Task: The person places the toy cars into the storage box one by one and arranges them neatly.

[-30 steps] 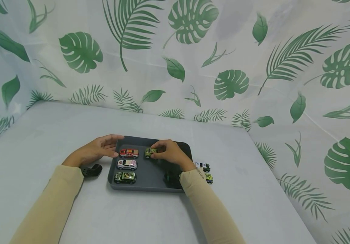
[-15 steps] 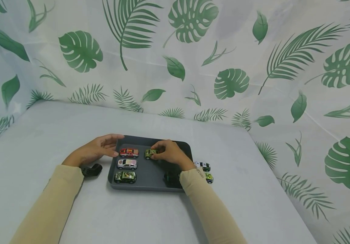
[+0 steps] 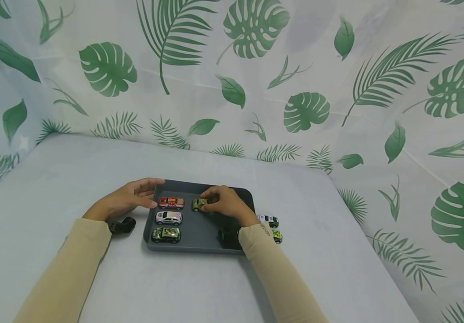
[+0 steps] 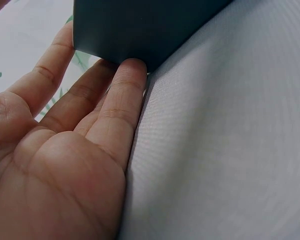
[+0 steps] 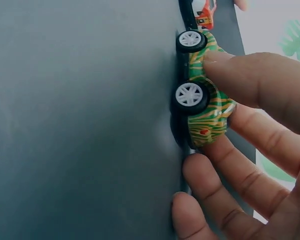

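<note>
My right hand [image 3: 227, 204] pinches a green-and-yellow striped toy car [image 5: 210, 110] between thumb and fingers. Its wheels are at the floor of the dark grey tray [image 3: 199, 235], near the far side. Down the tray's left side stand a red toy car [image 3: 171, 202], a white toy car [image 3: 168, 218] and a camouflage toy car [image 3: 166, 235], one behind another. My left hand [image 3: 124, 198] lies at the tray's left end, its fingers extended. In the left wrist view, fingertips touch the tray's outer wall [image 4: 140, 30].
To the right of the tray, a white-and-black toy car [image 3: 272, 220] and a yellow-green toy car [image 3: 277, 236] stand on the white-covered table [image 3: 329, 269], partly hidden by my right sleeve [image 3: 274, 264]. A leaf-print curtain [image 3: 264, 112] hangs behind.
</note>
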Motion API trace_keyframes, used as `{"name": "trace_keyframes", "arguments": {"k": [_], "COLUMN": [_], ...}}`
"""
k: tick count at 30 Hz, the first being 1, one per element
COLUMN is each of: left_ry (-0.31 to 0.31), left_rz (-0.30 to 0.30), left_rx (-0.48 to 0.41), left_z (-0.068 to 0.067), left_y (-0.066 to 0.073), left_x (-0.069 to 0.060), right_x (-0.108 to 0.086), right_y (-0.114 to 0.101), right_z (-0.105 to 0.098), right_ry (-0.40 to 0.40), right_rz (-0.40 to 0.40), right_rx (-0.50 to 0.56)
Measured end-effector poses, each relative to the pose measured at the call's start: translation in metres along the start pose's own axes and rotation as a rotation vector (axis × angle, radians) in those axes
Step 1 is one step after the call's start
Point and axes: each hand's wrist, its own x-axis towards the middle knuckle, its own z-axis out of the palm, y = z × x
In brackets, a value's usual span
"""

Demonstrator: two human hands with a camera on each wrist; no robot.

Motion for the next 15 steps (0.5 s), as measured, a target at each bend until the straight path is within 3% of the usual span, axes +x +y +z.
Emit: {"name": "trace_keyframes", "arguments": {"k": [15], "left_ry": [0.006], "left_rz": [-0.008], "left_rx": [-0.004], "left_z": [-0.001], "left_y": [-0.001], "left_x": [0.001], "right_x": [-0.012], "right_y": [0.005], "right_z": [-0.009], "right_ry": [0.008], "right_rz": [-0.056], "right_rx": [0.112]}}
